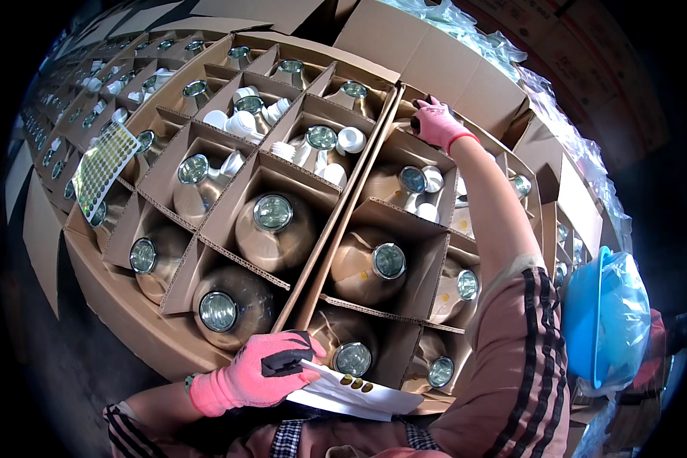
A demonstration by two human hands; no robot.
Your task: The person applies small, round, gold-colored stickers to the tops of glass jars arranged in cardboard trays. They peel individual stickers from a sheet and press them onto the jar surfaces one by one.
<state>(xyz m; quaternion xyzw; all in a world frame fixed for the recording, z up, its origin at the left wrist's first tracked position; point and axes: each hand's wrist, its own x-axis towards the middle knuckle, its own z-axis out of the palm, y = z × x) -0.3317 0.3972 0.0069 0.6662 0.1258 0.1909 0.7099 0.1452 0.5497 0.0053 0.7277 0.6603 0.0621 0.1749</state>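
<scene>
Head view: the left hand [256, 374] pinches one white sticker sheet [355, 393] with three gold dots, by the near box [130, 320]. The right hand [437, 122] reaches far; its grip is hidden. Two pink gloves.

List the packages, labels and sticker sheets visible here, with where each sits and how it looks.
Left carton: brown cardboard, divider cells holding bottles.
Right carton: same kind, set against the first.
White sticker sheet: held by the left hand, a few small gold round stickers.
Second sticker sheet: on the left carton's edge, rows of round stickers.
Right hand: reaching into a far cell.
Clear plastic bags: upper right.
</scene>
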